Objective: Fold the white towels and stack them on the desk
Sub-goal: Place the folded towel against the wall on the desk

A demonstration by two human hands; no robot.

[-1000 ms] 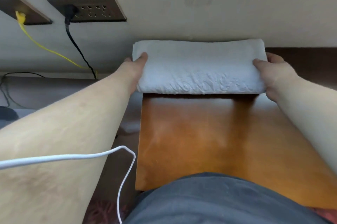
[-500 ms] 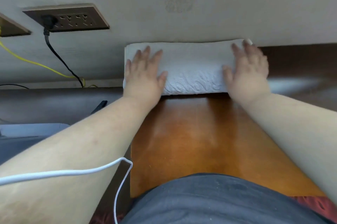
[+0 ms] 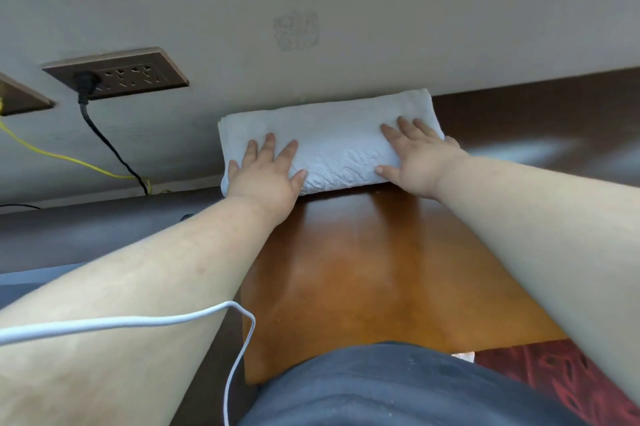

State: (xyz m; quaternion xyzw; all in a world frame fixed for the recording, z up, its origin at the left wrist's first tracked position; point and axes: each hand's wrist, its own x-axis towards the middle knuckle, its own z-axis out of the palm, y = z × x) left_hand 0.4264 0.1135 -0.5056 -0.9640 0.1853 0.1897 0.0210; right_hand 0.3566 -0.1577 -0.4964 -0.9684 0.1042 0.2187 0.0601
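A folded white towel (image 3: 329, 145) lies at the far end of a wooden desk (image 3: 363, 269), against the wall, under both of a person's hands. The left hand (image 3: 265, 174) lies flat on the towel's left end, fingers straight and spread, and the right hand (image 3: 417, 157) presses flat on its right end the same way. To the left of the left hand, a black plug (image 3: 85, 82) sits in a wall socket (image 3: 116, 73).
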